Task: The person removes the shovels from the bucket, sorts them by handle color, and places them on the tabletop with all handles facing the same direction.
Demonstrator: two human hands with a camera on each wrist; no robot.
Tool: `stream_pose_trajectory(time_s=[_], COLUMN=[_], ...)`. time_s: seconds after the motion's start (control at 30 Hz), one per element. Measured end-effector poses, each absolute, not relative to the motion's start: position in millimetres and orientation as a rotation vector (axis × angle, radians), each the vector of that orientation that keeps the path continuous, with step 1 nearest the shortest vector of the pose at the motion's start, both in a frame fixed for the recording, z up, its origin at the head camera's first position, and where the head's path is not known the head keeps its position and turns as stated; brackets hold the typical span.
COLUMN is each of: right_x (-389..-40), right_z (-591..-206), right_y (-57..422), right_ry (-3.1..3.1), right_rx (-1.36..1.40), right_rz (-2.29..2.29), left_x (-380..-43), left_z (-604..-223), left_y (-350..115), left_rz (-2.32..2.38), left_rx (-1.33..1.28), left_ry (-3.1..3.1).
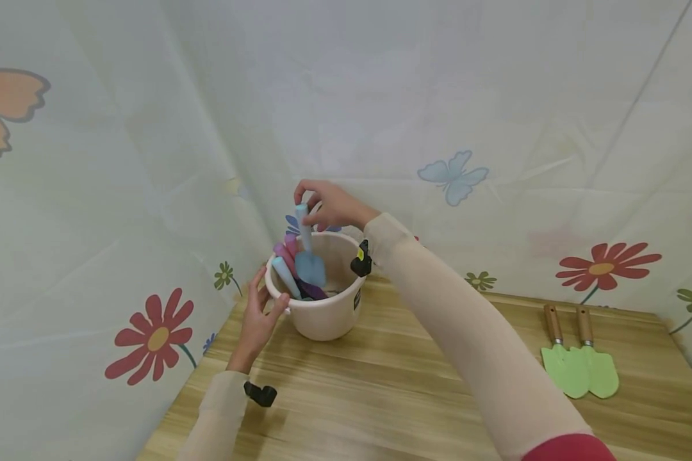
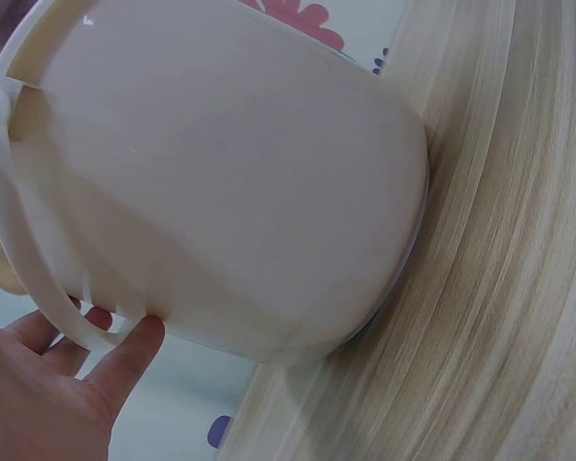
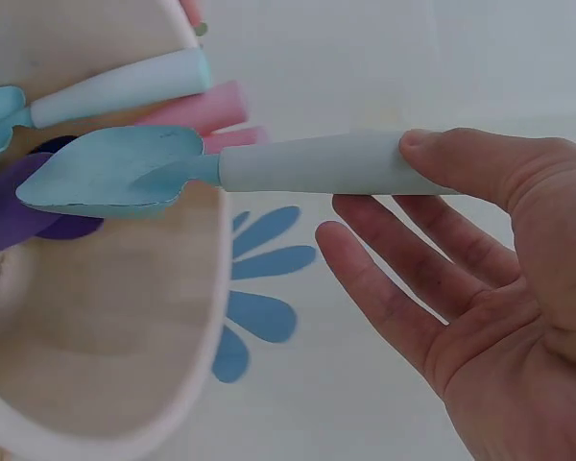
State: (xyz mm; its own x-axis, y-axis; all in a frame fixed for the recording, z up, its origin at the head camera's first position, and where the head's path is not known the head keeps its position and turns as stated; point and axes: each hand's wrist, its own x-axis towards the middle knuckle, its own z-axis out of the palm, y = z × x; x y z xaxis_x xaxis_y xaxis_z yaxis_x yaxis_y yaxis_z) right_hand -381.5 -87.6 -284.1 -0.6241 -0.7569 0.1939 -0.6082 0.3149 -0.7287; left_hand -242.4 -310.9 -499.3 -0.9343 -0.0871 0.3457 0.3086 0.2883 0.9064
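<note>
My right hand (image 1: 334,206) pinches the pale handle end of a light blue hand trowel (image 3: 125,173) between thumb and fingers. Its blade points down into the mouth of a white bucket (image 1: 323,320). Inside the bucket lean a second light blue trowel (image 3: 125,91), tools with pink handles (image 3: 206,108) and a purple blade (image 3: 14,197); their lower parts are partly hidden. At the bucket's left side, my left hand (image 1: 257,323) holds the rim, thumb in front and fingers round the side. The left wrist view has this hand (image 2: 58,384) at the bucket's white carrying handle (image 2: 34,264).
Two green trowels (image 1: 566,371) with wooden handles lie overlapping at the right of the wood-grain table (image 1: 380,397). Close behind and to the left of the bucket hangs a white curtain (image 1: 352,96) printed with flowers and butterflies.
</note>
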Motion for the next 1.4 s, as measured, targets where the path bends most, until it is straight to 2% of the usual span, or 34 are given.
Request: stream_pose_trajectory(time_s=[0.67, 1.4], right_x=[-375, -372], right_z=[-245, -247], right_y=[-30, 63], right_ry=[2.317, 2.258], right_rx=[-1.288, -1.212], right_rz=[-1.530, -1.837], left_x=[-243, -249], left_z=[-501, -499], left_y=[-310, -309], left_rz=[-1.672, -1.658], left_rx=[-0.178, -0.190], left_ry=[-2.237, -2.249])
